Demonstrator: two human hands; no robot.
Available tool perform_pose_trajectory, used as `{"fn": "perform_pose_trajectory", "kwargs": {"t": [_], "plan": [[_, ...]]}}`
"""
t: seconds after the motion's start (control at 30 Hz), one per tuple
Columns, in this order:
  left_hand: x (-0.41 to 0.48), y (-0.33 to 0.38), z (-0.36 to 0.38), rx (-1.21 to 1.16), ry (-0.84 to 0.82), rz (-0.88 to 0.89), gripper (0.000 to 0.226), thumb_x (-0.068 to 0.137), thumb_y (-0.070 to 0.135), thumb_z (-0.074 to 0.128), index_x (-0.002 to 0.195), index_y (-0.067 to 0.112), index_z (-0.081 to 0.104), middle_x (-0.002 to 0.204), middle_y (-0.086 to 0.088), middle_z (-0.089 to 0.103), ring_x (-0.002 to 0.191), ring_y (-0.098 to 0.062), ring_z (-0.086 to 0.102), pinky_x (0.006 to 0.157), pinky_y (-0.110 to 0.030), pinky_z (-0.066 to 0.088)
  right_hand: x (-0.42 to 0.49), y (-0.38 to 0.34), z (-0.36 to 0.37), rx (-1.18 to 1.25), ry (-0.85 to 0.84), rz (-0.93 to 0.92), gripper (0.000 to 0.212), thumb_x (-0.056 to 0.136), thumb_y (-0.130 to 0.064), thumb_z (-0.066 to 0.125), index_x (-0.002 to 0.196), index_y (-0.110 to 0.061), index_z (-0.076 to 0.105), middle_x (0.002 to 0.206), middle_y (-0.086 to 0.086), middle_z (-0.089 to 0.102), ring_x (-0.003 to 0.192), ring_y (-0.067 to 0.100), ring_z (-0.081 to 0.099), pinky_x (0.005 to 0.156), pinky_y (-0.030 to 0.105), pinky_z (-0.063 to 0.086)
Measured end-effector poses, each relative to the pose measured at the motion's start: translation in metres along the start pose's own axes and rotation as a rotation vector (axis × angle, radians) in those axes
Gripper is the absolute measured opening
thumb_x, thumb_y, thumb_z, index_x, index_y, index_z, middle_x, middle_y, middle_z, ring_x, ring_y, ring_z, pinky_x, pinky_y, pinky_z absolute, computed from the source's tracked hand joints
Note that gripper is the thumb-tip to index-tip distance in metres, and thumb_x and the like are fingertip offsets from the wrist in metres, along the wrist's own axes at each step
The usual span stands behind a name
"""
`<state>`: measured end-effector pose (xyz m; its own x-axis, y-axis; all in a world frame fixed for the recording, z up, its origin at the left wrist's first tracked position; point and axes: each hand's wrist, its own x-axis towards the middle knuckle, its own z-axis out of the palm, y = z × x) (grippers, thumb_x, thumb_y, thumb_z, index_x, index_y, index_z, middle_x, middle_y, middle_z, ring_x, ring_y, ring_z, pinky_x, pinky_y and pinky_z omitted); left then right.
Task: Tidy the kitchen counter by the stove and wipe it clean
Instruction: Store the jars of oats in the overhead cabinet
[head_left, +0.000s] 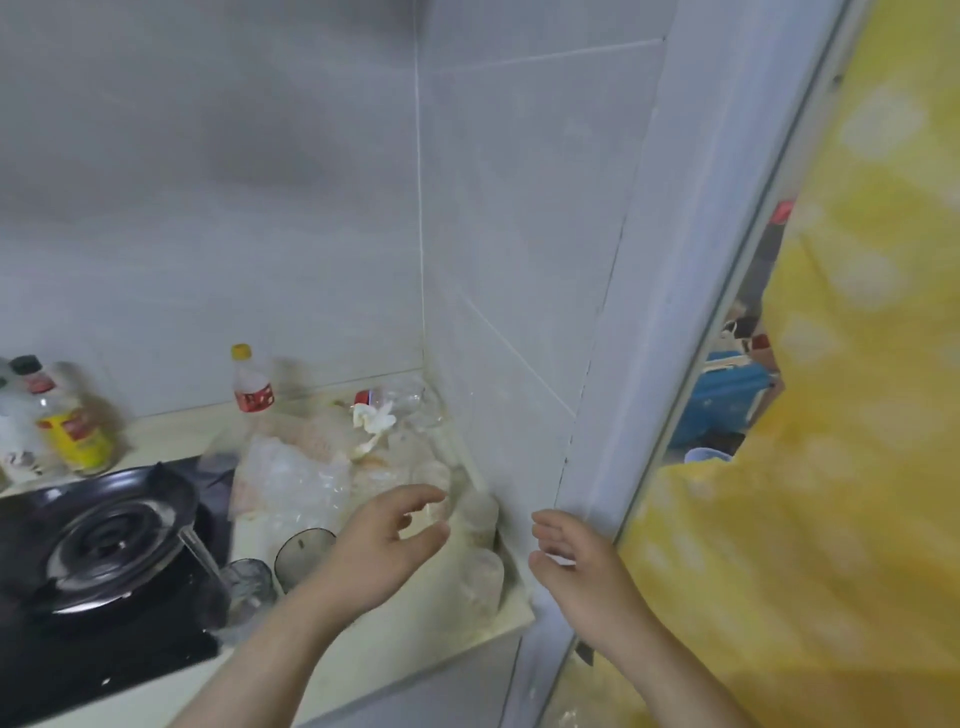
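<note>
Two bare forearms reached in from the bottom edge. The left hand (382, 545) hovered over the right end of the counter (405, 634), fingers loosely curved and thumb apart from them, holding nothing; whether it touched the plastic below could not be told. The right hand (579, 569) hung open with relaxed fingers, also holding nothing, just beside the white frame (639, 364) at the counter's end. Past the left hand a heap of clear, crumpled bags (301, 467) filled the corner against the tiled wall (260, 208), reaching back to a bottle (253, 387) with a yellow cap and red label. Two glasses (301, 553) stood near the left wrist, between the bags and the black stove (78, 660), whose burner (111, 540) lay at the left. Behind the stove, by the wall, stood an oil bottle (78, 431) with a yellow label among other blurred bottles. A yellow curtain (831, 467) hung on the right, beyond the frame.
</note>
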<state>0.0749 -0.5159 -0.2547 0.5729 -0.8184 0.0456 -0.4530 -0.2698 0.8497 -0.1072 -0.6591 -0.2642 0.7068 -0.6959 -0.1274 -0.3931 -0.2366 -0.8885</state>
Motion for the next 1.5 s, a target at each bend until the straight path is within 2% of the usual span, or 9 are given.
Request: {"fn": "perform_pose_trajectory", "kwargs": {"t": [0.23, 0.37, 0.5, 0.6, 0.8, 1.0, 1.13, 1.3, 1.5], "plan": [[0.021, -0.052, 0.068, 0.114, -0.157, -0.183, 0.065, 0.079, 0.026, 0.075, 0.137, 0.018, 0.048, 0.13, 0.008, 0.053, 0.112, 0.0, 0.048, 0.096, -0.014, 0.041, 0.018, 0.047, 0.015, -0.064, -0.037, 0.144, 0.04, 0.092, -0.024, 0.058, 0.13, -0.035, 0.051, 0.123, -0.021, 0.056, 0.115, 0.0, 0.054, 0.101, 0.026, 0.044], [0.037, -0.064, 0.091, 0.2, -0.165, -0.171, 0.043, 0.083, 0.013, 0.071, 0.122, 0.003, 0.056, 0.104, 0.011, 0.053, 0.097, -0.008, 0.052, 0.076, -0.013, 0.039, 0.036, 0.049, 0.02, -0.097, -0.027, 0.153, 0.042, 0.095, -0.024, 0.057, 0.136, -0.029, 0.05, 0.132, -0.015, 0.054, 0.122, 0.003, 0.051, 0.105, 0.028, 0.042], [0.053, -0.081, 0.106, 0.142, -0.18, -0.286, 0.053, 0.069, 0.038, 0.075, 0.116, 0.037, 0.05, 0.111, 0.015, 0.059, 0.105, -0.012, 0.06, 0.086, -0.027, 0.047, 0.054, 0.049, 0.024, -0.145, -0.019, 0.135, 0.047, 0.096, -0.024, 0.056, 0.142, -0.026, 0.046, 0.141, -0.013, 0.05, 0.126, 0.002, 0.048, 0.108, 0.03, 0.042], [0.062, -0.098, 0.116, 0.196, -0.263, -0.317, 0.077, 0.068, 0.044, 0.074, 0.136, 0.033, 0.039, 0.127, 0.012, 0.053, 0.117, -0.013, 0.054, 0.096, -0.028, 0.044, 0.064, 0.049, 0.026, -0.153, -0.006, 0.159, 0.047, 0.096, -0.024, 0.056, 0.142, -0.027, 0.046, 0.138, -0.015, 0.052, 0.125, 0.001, 0.049, 0.107, 0.029, 0.043], [0.064, -0.096, 0.108, 0.065, -0.276, -0.313, 0.059, 0.058, 0.057, 0.063, 0.11, 0.044, 0.038, 0.102, 0.024, 0.047, 0.099, -0.005, 0.051, 0.087, -0.024, 0.039, 0.083, 0.052, 0.045, -0.125, -0.004, 0.222, 0.041, 0.095, -0.024, 0.053, 0.135, -0.031, 0.052, 0.133, -0.015, 0.055, 0.124, 0.002, 0.05, 0.108, 0.032, 0.042], [0.047, -0.105, 0.073, 0.102, -0.146, -0.33, 0.074, 0.037, 0.069, 0.049, 0.106, 0.046, 0.035, 0.097, 0.028, 0.042, 0.096, -0.006, 0.051, 0.086, -0.022, 0.04, 0.111, 0.048, 0.069, -0.154, -0.004, 0.161, 0.043, 0.094, -0.024, 0.054, 0.137, -0.032, 0.049, 0.131, -0.016, 0.05, 0.124, 0.003, 0.045, 0.1, 0.02, 0.037], [0.041, -0.118, 0.055, 0.081, -0.045, -0.274, 0.057, 0.051, 0.051, 0.071, 0.099, 0.05, 0.04, 0.094, 0.031, 0.05, 0.092, -0.004, 0.059, 0.081, -0.026, 0.05, 0.147, 0.059, 0.085, -0.223, 0.065, 0.093, 0.048, 0.083, -0.034, 0.058, 0.131, -0.029, 0.054, 0.133, -0.012, 0.054, 0.129, 0.006, 0.047, 0.108, 0.035, 0.042], [0.044, -0.12, 0.034, 0.027, -0.048, -0.276, 0.062, 0.066, 0.037, 0.078, 0.118, 0.045, 0.045, 0.106, 0.027, 0.054, 0.094, 0.008, 0.052, 0.077, -0.005, 0.04, 0.173, 0.074, 0.103, -0.354, 0.051, 0.096, 0.057, 0.074, -0.039, 0.06, 0.128, -0.022, 0.052, 0.129, -0.004, 0.056, 0.125, 0.016, 0.051, 0.104, 0.035, 0.044], [0.05, -0.125, 0.02, 0.09, 0.099, -0.269, 0.052, 0.051, 0.049, 0.075, 0.097, 0.036, 0.056, 0.081, 0.013, 0.061, 0.071, -0.003, 0.057, 0.063, -0.013, 0.042, 0.182, 0.08, 0.123, -0.399, 0.079, 0.153, 0.078, 0.068, -0.027, 0.071, 0.139, -0.017, 0.041, 0.135, 0.003, 0.051, 0.127, 0.02, 0.047, 0.108, 0.03, 0.039]]}}
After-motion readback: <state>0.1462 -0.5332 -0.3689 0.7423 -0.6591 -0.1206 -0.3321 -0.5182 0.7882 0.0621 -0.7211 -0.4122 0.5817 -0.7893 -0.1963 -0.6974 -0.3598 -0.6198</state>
